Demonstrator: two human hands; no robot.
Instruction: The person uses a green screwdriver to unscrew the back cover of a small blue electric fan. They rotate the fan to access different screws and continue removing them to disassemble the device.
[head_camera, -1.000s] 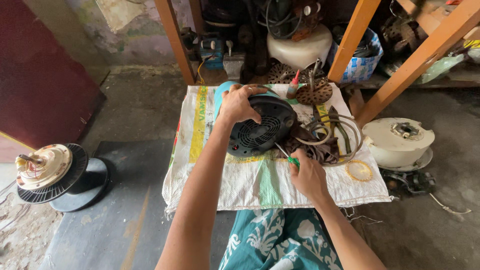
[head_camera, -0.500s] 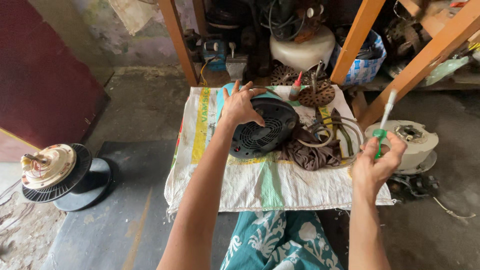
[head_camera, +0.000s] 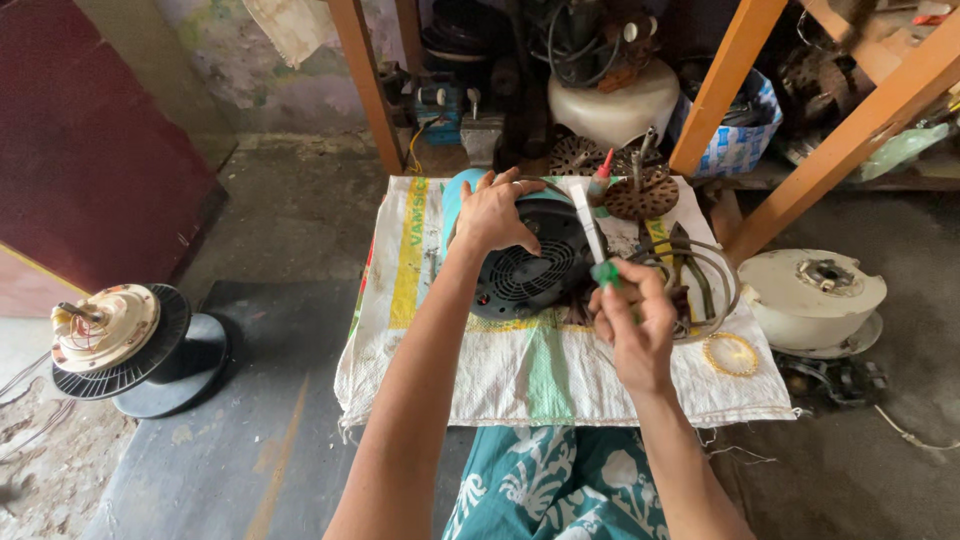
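My left hand (head_camera: 497, 213) lies spread, holding nothing, on the black vented fan housing (head_camera: 530, 262) at twelve o'clock on the woven sack (head_camera: 520, 370), while my right hand (head_camera: 636, 325) pinches the green-handled screwdriver (head_camera: 592, 240) — mid-unscrewing, I judge — its tip needs seating on a screw.

A white woven sack (head_camera: 520, 375) with yellow and green stripes and printed lettering is seen spread flat on the floor beneath the parts, while a blue-and-white patterned bag (head_camera: 745, 135) is seen standing behind it between the orange wooden legs of the shelf, near the cream dome.
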